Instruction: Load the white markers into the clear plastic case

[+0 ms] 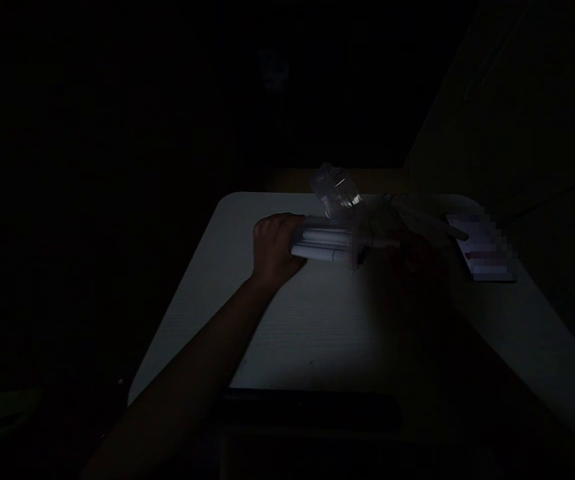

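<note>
My left hand (275, 247) is closed around the base of a clear plastic case (323, 224), which lies on its side with its open end to the right. Inside are white pens or markers (320, 253), lying lengthwise. In deep shadow to the right, my right hand (415, 257) is closed on a slim, pen-like stick (385, 243) near the mouth of the case. Its exact kind is too dark to make out. Just behind the case rests a crumpled-looking clear plastic piece (336, 190), perhaps its lid.
A white table (287, 333) lies under both hands. On its right side a lit phone or card-like panel (487, 253) is partly blurred out. Near it are a pale, long object (435, 220) and a dark cable (557, 197). The room around is almost black.
</note>
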A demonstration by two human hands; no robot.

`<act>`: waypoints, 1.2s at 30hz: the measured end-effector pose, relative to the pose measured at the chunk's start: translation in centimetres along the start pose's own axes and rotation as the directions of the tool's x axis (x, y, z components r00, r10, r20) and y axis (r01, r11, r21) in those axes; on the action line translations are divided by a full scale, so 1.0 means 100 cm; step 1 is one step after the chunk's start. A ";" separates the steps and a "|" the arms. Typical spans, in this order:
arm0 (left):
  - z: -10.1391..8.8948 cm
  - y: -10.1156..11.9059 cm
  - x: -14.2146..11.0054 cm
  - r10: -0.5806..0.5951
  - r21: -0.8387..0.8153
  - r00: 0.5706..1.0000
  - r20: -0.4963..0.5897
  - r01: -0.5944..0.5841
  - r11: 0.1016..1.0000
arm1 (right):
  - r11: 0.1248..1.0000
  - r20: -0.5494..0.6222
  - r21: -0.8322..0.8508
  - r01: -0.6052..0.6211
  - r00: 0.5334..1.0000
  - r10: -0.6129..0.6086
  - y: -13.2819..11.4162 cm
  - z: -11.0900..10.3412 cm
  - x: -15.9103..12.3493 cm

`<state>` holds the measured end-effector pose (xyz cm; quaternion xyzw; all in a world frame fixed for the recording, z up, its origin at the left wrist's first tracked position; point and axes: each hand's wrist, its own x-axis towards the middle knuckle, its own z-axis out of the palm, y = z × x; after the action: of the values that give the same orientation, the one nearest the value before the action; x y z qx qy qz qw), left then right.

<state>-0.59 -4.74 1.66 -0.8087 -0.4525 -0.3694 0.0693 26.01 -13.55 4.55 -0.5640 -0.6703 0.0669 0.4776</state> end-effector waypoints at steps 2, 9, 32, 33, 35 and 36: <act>0.001 0.000 0.000 0.009 -0.010 1.000 -0.014 -0.009 1.000 | 1.000 0.011 0.007 -0.004 1.000 0.004 -0.001 0.000 0.000; 0.001 0.000 0.000 0.020 -0.013 0.999 -0.040 -0.020 1.000 | 1.000 -0.007 0.014 0.017 1.000 -0.017 -0.006 0.001 -0.001; 0.002 -0.002 -0.001 0.037 -0.019 0.998 -0.060 -0.039 0.999 | 0.997 0.059 0.015 -0.072 0.996 0.071 -0.004 0.001 0.002; 0.001 -0.001 -0.001 0.039 -0.019 0.998 -0.057 -0.040 0.999 | 0.997 0.054 0.017 -0.071 0.996 0.070 -0.005 0.001 0.002; 0.001 -0.001 -0.001 0.034 -0.017 0.998 -0.044 -0.035 0.999 | 0.997 0.047 0.024 -0.067 0.997 0.066 -0.007 0.001 0.002; 0.001 -0.001 -0.001 0.030 -0.015 0.999 -0.040 -0.031 0.999 | 0.998 0.045 0.027 -0.065 0.997 0.063 -0.008 0.000 0.002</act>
<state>-0.63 -4.68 1.51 -0.8085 -0.4357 -0.3878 0.0774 25.47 -13.60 5.14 -0.5767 -0.6614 0.1042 0.4682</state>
